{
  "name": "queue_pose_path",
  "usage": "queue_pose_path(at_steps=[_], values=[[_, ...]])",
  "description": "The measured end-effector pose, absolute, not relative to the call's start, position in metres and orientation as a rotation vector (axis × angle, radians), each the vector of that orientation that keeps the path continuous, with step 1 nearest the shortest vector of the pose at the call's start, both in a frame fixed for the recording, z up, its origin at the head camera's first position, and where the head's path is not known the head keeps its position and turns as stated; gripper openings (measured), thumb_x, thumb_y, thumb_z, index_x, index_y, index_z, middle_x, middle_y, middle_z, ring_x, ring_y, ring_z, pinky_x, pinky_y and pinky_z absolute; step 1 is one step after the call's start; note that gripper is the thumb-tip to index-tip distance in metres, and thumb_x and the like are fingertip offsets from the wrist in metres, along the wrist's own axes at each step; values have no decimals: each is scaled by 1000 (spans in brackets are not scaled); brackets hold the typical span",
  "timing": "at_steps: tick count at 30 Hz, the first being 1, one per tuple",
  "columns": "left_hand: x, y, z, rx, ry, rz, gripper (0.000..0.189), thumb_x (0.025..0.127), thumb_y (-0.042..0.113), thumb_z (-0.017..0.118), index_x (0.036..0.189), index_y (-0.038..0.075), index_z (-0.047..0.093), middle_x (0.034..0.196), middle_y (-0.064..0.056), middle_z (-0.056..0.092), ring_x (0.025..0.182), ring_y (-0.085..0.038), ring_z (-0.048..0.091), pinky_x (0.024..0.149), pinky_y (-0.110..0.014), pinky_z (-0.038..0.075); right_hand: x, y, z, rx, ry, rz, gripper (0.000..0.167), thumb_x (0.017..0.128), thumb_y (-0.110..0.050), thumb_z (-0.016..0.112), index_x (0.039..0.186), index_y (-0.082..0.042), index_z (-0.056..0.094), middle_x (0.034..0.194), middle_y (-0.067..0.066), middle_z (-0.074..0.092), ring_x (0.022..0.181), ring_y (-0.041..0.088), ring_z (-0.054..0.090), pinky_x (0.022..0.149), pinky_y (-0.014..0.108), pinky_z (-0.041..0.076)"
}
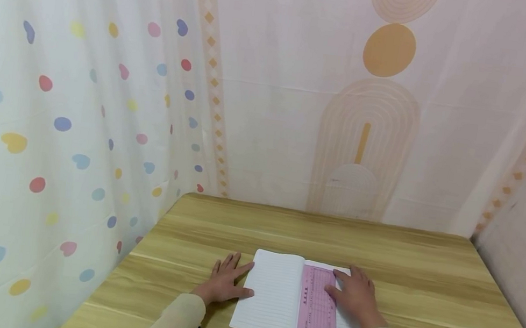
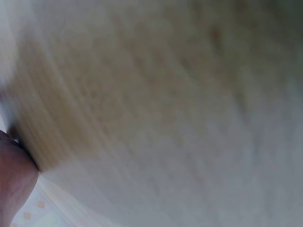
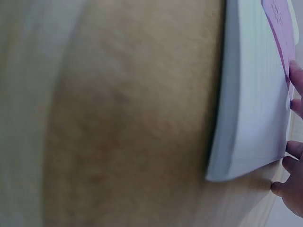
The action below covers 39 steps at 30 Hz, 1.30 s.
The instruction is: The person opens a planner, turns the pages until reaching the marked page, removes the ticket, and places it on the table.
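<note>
An open lined notebook (image 1: 269, 294) lies flat on the wooden table, with a pink printed slip (image 1: 317, 305) on its right page along the centre fold. My left hand (image 1: 226, 283) rests beside the notebook with its fingers spread, thumb and index fingertip at the left page's edge. Over the upper part of the right page, my right hand (image 1: 356, 298) has its thumb and index finger on the slip. Its other fingers reach past the page's top edge, as the right wrist view shows with the slip (image 3: 279, 28). The left wrist view is mostly blurred tabletop, with part of the hand (image 2: 16, 177).
The wood-grain table (image 1: 433, 291) extends around the notebook on all sides. A dotted curtain (image 1: 77, 126) hangs along the left, and a patterned cloth (image 1: 274, 106) hangs behind the table's far edge.
</note>
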State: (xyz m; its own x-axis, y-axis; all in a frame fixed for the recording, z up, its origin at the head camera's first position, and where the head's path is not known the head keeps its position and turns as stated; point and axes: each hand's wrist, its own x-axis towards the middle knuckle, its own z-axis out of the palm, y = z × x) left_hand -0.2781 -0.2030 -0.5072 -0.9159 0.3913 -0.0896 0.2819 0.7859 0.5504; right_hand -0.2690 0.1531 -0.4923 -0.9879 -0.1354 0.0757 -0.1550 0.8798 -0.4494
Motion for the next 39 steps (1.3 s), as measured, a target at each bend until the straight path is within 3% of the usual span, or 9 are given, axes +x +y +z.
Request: queue_pose_path(at_steps=[15,19,26,39], values=[[-279,-203,-509,528,2786,794,81,90,53,66,155,14,37,161,-29,8,148,-46,0,113,-65,-5,-269,155,-496,223,-2799,842,30,89,-21,73,112,-3,74,137,35,48,132,57,36,106,70,21],[-280,-203,-510,524,2787,790,81,90,54,66,155,14,37,161,-28,8,148,-46,0,113,-65,-4,-271,161,-490,158,-2789,940,33,91,-21,71,118,-1,71,135,31,52,128,53,43,105,67,29],[-281,-203,-511,524,2796,782,83,90,55,66,155,14,36,161,-28,8,148,-46,0,113,-65,-4,-278,182,-478,66,-2800,1215,38,95,-18,65,127,3,64,120,25,64,104,36,60,90,55,49],[-281,-202,-509,528,2804,789,82,90,53,67,154,13,37,161,-28,9,148,-46,1,113,-65,-4,-275,231,-469,-47,-2849,1193,43,97,-16,56,133,9,55,121,30,59,101,37,58,89,55,47]])
